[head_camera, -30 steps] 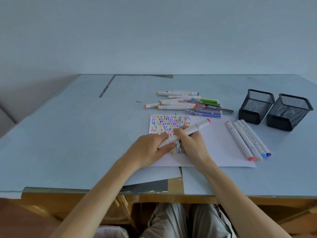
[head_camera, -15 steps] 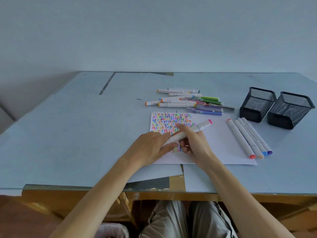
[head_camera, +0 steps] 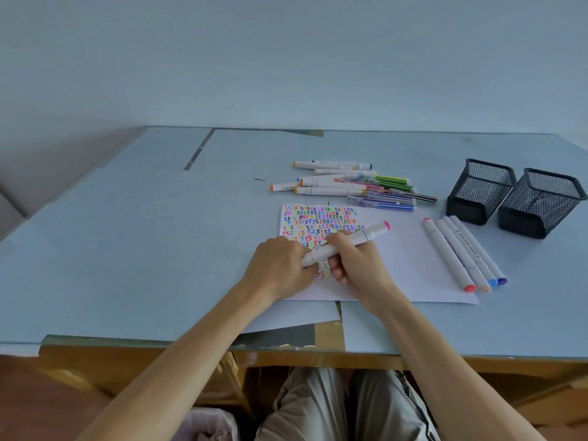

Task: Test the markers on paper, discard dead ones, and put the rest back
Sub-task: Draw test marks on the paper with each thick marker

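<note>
Hands meet over the white paper (head_camera: pixel 413 265) near the front edge of the desk (head_camera: pixel 127 249). The right hand (head_camera: pixel 356 265) curls its fingers (head_camera: pixel 339 237) round the body of a white marker with pink end (head_camera: pixel 346 243), and the left hand (head_camera: pixel 280 268) pinches the lower end of the same marker with its fingers, at the cap side. The marker is tilted, its pink end pointing up and toward the right, above the block of colored squiggles (head_camera: pixel 321 224) on the far left part of the paper. On the right part of the paper lie four white markers (head_camera: pixel 461 253) side by side, touching, with red, peach, blue and purple ends toward the front edge. Behind the paper, a loose pile of markers and thin pens (head_camera: pixel 350 186) lies on the desk. Near the right edge of the desk stand two black mesh holders (head_camera: pixel 512 198), just beside each other, both tilted a little
</note>
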